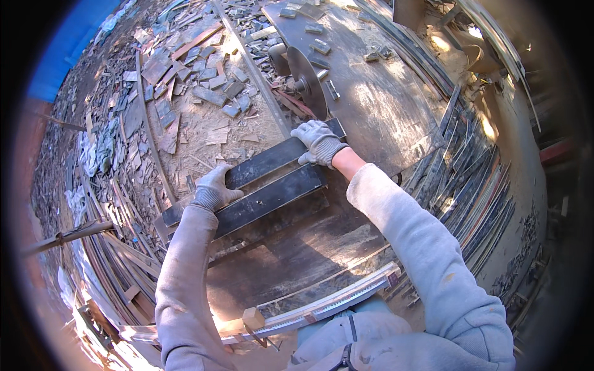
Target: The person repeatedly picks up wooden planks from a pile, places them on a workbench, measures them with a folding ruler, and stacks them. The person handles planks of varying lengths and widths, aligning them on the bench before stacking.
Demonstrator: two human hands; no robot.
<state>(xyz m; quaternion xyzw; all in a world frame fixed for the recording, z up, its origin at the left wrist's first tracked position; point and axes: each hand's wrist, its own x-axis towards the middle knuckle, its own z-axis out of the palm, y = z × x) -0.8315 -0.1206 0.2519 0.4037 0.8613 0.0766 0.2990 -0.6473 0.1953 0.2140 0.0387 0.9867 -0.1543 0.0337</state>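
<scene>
Two gloved hands press on dark wooden boards lying on the tabletop [383, 105] just in front of the circular saw blade [307, 80]. The right hand [319, 142] has its fingers [307, 131] curled over the far end of the upper board [272, 159], closest to the blade, gripping its edge. The left hand [214, 187] lies at the board's other end, away from the blade, fingers bent over its near edge, with the lower board [267, 198] touching alongside. Judging by this, the boards are being lined up for a cut; the next move calls for a steady, straight push with fingers kept clear of the teeth. Left of the blade, offcuts [198, 80] litter the ground. Right of it, strips [470, 179] are stacked below the tabletop. Nearest the person, a pale ruled guide rail [334, 303] runs along the tabletop edge. No packages, labels or signs show.
</scene>
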